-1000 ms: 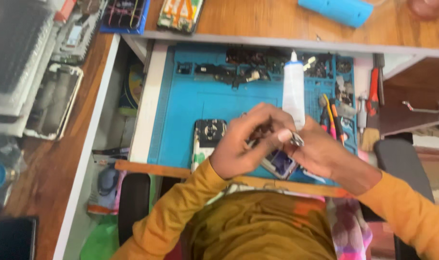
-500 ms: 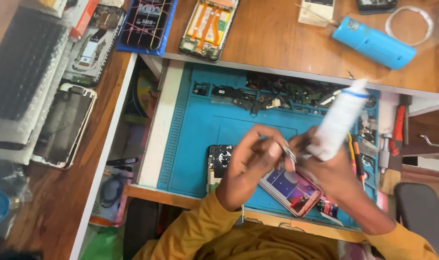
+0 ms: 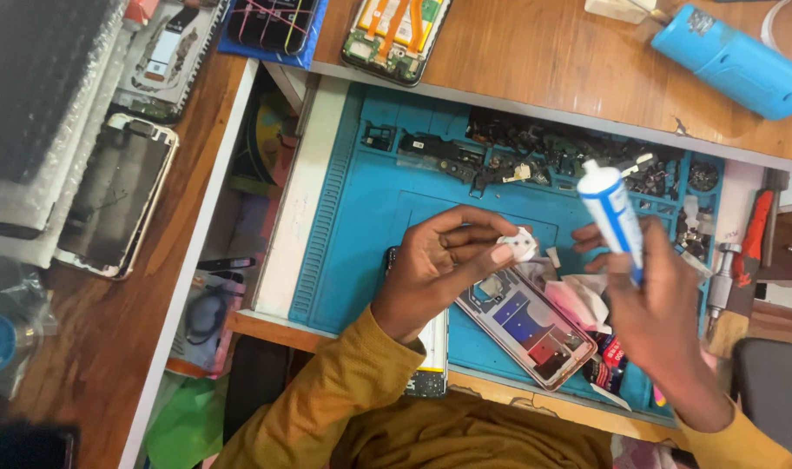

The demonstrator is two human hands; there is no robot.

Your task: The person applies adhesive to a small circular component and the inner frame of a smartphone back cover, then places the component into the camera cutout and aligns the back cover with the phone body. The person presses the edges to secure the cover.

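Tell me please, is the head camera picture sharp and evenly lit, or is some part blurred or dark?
Head view: mostly sharp on the blue mat and the left hand; the right hand and its white tube look slightly soft; the lower left corner is dark; light glare shows on the phone frame at left.

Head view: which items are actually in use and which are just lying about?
In use:
- left hand pinching a small white part
- right hand holding a white-and-blue tube
- opened phone frame on the blue repair mat

Lying about:
- blue cylindrical case
- disassembled phones on the desk
- screwdriver
- loose small parts
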